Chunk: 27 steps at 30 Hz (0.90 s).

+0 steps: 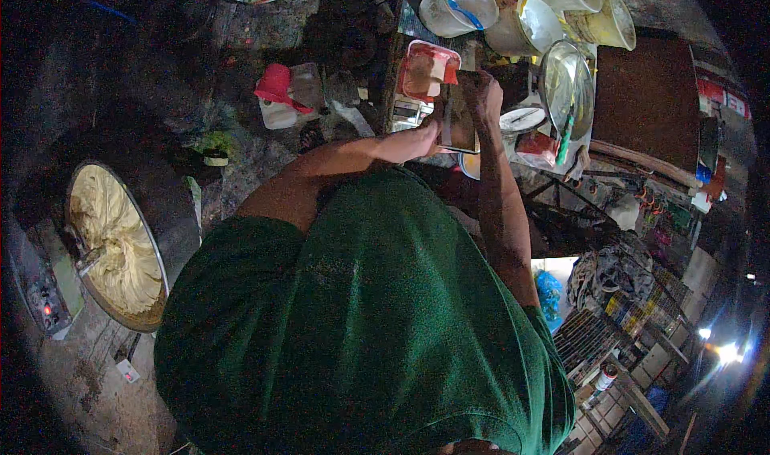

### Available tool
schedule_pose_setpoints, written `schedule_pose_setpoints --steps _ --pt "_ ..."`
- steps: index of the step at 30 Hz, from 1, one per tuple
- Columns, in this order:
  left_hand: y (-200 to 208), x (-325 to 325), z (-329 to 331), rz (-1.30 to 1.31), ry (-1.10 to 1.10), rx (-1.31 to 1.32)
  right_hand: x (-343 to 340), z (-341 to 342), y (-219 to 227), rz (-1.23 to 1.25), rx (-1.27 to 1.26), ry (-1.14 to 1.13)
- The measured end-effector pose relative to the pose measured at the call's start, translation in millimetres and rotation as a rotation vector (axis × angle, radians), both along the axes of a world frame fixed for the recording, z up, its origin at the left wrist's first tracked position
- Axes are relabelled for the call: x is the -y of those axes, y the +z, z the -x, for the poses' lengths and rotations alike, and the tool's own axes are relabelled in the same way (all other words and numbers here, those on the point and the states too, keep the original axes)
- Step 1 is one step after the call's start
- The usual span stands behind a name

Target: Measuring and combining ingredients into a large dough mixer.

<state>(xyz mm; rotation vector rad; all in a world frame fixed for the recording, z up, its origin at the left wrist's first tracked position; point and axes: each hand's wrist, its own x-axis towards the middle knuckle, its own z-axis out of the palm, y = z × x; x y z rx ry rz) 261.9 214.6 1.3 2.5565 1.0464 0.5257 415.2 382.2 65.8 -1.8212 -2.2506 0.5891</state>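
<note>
My left hand is closed at the near left edge of a shallow, brownish rectangular tin with a pale metal rim. Over the tin's far right side is my right hand, its fingers curled; what they hold is hidden. A small red piece shows just left of these fingers, but I cannot tell whether they touch it. Beyond my left hand lies a red-rimmed tray with something brown inside.
White buckets stand at the back. A metal bowl with a green-handled tool sits to the right, near a brown board. A red scoop lies left. Far left, a large mixer bowl holds pale dough.
</note>
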Motion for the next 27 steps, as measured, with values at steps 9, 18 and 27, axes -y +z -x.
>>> schedule_pose_setpoints --steps 9,18,27 --pt "-11 1 -1 -0.049 0.122 0.325 9 14 24 -0.018 -0.136 0.065" --pt "3 -8 -17 -0.908 0.154 -0.6 22 -50 5 -0.307 -0.123 0.051" --pt "42 -38 -39 -3.002 -0.762 -3.166 119 -50 84 0.064 -0.721 -0.4"
